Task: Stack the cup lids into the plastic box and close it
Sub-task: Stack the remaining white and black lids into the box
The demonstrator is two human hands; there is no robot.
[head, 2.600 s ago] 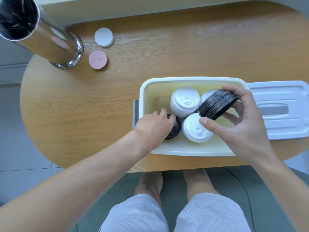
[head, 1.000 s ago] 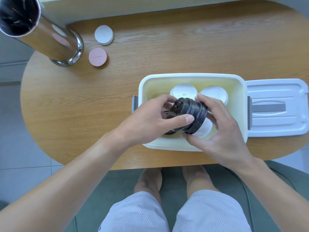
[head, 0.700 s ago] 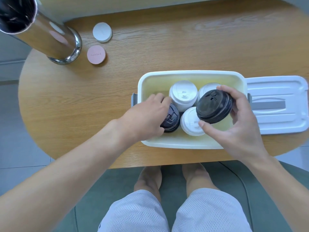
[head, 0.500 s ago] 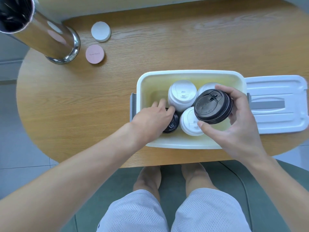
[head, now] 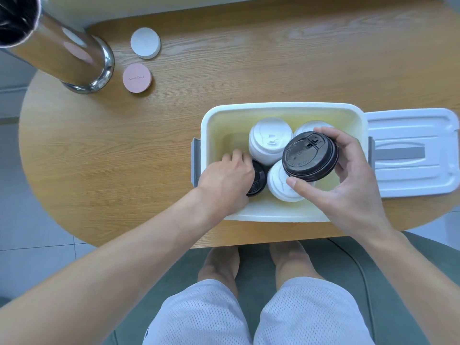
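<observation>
At the far left a shiny metal cylinder [head: 62,51] stands on the wooden surface [head: 224,70], with a white disc [head: 145,42] and a pink disc [head: 137,77] just beside it. Further right sits the plastic box [head: 281,109], open, its long axis running left to right. The left hand [head: 227,180] reaches down into the box's left end, its grip curled over a black lid stack [head: 257,179] lying low in the near-left corner. Next come three white lid stacks: a tall one [head: 267,138], a nearer one [head: 278,183] and a rear one [head: 311,125] mostly hidden. The right hand [head: 348,175] holds a black stack of lids [head: 310,156] above them, thumb and fingers round its rim, top face tilted toward the camera. The box's cover [head: 410,153] lies flat against its right end.
</observation>
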